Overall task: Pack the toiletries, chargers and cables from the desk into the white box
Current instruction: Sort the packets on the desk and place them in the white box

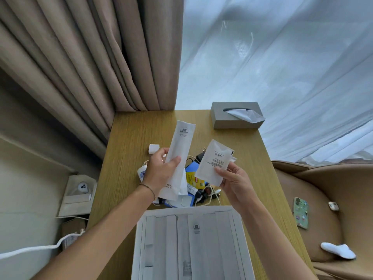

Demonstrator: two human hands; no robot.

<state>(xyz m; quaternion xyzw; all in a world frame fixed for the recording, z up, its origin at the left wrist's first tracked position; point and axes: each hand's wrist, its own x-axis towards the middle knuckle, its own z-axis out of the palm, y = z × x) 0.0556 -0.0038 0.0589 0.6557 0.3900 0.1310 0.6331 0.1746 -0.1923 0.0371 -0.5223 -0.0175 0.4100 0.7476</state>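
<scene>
Paper packets, one per hand, held clear above the desk (129,158), probably so their print can be read before packing. Left hand (159,170): thumb over the front and fingers curled behind a long packet (178,158), clamped near its middle so that it stands almost upright, top end beyond the fingers, bottom end below the wrist. Right hand (235,180): thumb and fingertips pinching the lower right corner of a small square packet (214,162), most of which projects up and left of the fingers. Beneath both hands: a heap of cables (210,196), a black plug (201,156) and small tubes, not yet packed. Nearest the viewer: the white box (191,245), open, with long packets already lying side by side inside, well below both hands. Far right corner of the desk: a tissue box (236,116)
</scene>
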